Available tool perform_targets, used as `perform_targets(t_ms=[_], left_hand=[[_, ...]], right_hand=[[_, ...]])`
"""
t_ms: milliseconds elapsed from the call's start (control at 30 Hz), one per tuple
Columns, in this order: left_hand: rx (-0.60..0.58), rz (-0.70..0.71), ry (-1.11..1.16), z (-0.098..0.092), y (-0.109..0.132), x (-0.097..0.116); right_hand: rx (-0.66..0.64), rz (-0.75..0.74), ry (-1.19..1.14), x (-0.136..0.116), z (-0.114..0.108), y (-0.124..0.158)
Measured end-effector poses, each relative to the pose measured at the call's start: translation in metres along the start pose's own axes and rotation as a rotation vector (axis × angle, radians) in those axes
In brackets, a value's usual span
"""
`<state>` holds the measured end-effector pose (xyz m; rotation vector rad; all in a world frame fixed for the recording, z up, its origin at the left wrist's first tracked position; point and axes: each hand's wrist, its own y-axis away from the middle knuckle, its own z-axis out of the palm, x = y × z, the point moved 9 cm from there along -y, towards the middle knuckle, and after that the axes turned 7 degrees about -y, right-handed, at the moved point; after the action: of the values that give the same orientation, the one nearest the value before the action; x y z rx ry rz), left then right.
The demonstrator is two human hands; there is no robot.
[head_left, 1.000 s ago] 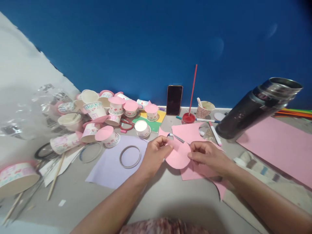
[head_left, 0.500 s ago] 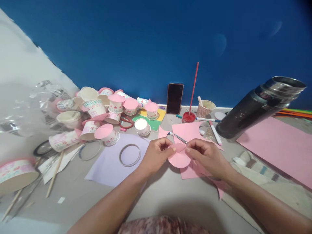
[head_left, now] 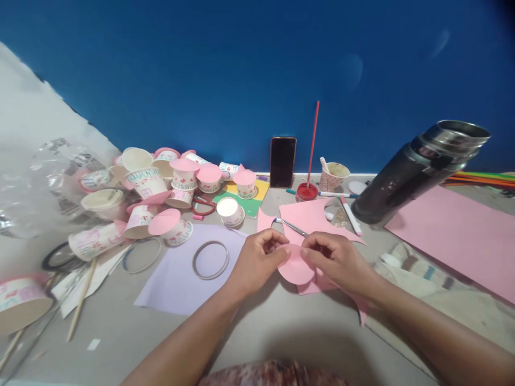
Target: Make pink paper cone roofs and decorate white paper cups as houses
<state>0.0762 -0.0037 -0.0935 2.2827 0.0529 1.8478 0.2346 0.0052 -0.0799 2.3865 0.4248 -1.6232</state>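
Right hand [head_left: 332, 260] has slid in from the disc's right side toward the left hand [head_left: 261, 257], so the two thumbs now sit just a little apart at the far edge of the pink paper disc [head_left: 295, 272]; left fingers are closed in a pinch on its upper left, right fingers pinching its upper right, and the disc hangs between them with its rounded side facing near; any fold between the thumbs is too small to make out; we're right over the near middle of the desk [head_left: 257, 343] here, and just beyond the hands lies a cut-out pink sheet [head_left: 306, 210], curved bites out of its edge, with a slim metal tool [head_left: 295, 228] resting across it; over to the left, a lavender sheet [head_left: 169, 279] carries part of a grey ring [head_left: 210, 260], and past that comes a crowd of decorated paper cups [head_left: 147, 182], many wearing pink discs; far centre, a phone [head_left: 282, 162] stands upright against the blue wall [head_left: 225, 69], a red pot [head_left: 307, 192] near it with a red stick [head_left: 314, 139] rising out; on the right, a dark flask [head_left: 414, 177] leans in view beside a large pink sheet [head_left: 458, 236], and nearer still lies a pale cloth [head_left: 426, 311].
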Motion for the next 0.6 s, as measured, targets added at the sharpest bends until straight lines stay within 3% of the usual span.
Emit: perform_targets(t_ms=[300,433,600], left_hand=[[0.043,-0.116,0.061,-0.006,-0.003,-0.014],[0.058,-0.131,0.067,-0.008,-0.004,-0.015],[0.077,-0.069,0.022,-0.006,0.001,-0.007]], right_hand=[[0.056,0.175,-0.357,0.022,-0.004,-0.006],[0.021,0.211,-0.555,0.026,0.001,-0.009],[-0.007,0.127,-0.324,0.016,0.002,-0.005]])
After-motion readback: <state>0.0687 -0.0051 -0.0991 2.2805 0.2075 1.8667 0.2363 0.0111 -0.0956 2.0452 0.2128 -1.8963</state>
